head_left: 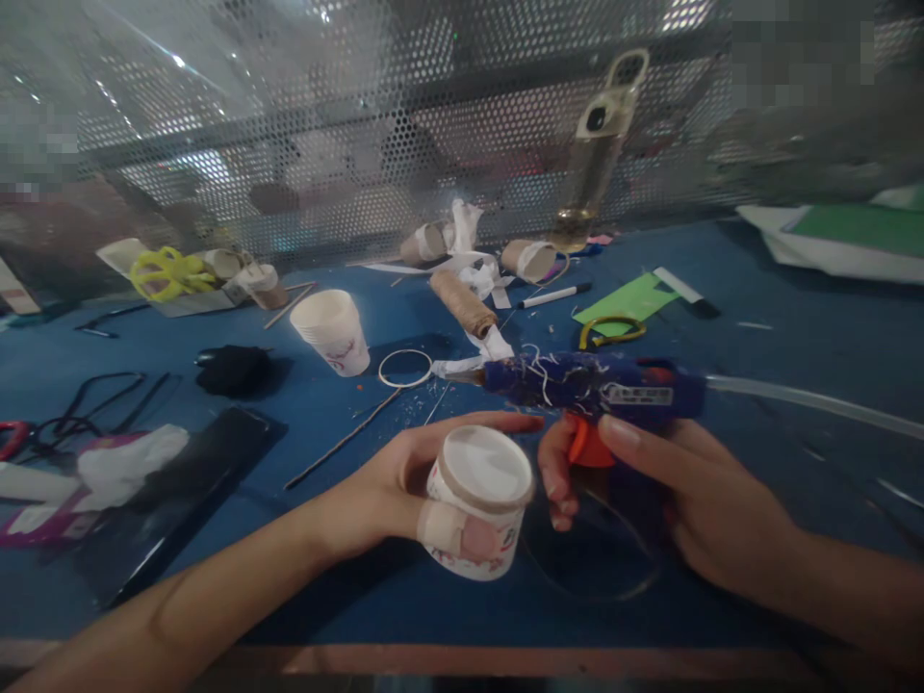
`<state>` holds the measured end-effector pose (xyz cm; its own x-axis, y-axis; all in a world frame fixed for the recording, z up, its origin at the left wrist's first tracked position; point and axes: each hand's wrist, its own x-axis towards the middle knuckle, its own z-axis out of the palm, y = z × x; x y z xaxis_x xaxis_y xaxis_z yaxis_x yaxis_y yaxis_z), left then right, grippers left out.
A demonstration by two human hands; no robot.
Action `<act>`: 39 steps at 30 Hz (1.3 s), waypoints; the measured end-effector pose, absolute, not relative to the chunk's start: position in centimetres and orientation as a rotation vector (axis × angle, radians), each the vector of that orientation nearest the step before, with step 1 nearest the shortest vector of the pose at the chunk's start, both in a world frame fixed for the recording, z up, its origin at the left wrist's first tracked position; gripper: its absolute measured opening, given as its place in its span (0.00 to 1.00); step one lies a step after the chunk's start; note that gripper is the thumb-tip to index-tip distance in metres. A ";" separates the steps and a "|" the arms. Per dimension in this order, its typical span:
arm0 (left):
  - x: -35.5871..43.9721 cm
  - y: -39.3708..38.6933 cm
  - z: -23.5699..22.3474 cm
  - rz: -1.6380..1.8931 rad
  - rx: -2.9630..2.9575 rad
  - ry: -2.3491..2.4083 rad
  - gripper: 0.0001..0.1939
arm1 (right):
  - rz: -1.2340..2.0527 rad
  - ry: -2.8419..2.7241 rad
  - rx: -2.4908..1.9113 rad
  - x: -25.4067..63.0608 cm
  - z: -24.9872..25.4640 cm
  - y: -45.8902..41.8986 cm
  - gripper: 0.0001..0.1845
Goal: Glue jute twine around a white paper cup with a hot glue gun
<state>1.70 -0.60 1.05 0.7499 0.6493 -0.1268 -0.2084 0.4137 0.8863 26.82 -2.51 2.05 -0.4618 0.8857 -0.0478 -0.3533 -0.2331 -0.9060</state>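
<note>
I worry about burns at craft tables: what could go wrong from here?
If hot, the glue gun in the right hand could burn the left hand, whose extended finger lies just below the barrel. White strings stuck to the gun might drop onto the paper cup. The long glue stick trailing out behind could snag if the gun swings.

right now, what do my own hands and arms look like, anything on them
Your left hand has a pale beige strip, like a bandage, wrapped around the thumb. Your right hand shows nothing worn. No gloves, rings, watch or sleeves are visible on either side.
</note>
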 end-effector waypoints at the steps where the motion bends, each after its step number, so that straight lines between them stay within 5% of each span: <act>1: 1.6 -0.6 1.0 0.572 1.011 0.500 0.47 | 1.815 -1.137 -0.741 26.8 2.0 -2.5 0.11; 8: 1.2 -1.3 2.7 0.607 1.248 0.464 0.37 | 1.497 -1.091 -0.906 26.6 2.4 -0.9 0.19; 17: 1.6 -1.2 3.4 0.432 1.659 0.179 0.34 | 1.561 -1.159 -0.887 25.9 2.5 -0.9 0.17; 22: 1.6 -1.6 3.2 0.452 1.473 0.450 0.31 | 1.430 -1.105 -0.970 26.2 2.6 -0.5 0.19; 25: 1.6 -1.6 2.8 0.573 1.261 0.480 0.41 | 1.356 -1.017 -1.001 26.4 3.0 -0.2 0.21; 39: 1.2 -0.5 2.1 1.082 1.286 0.902 0.27 | 0.961 -0.976 -0.998 27.4 2.4 2.0 0.14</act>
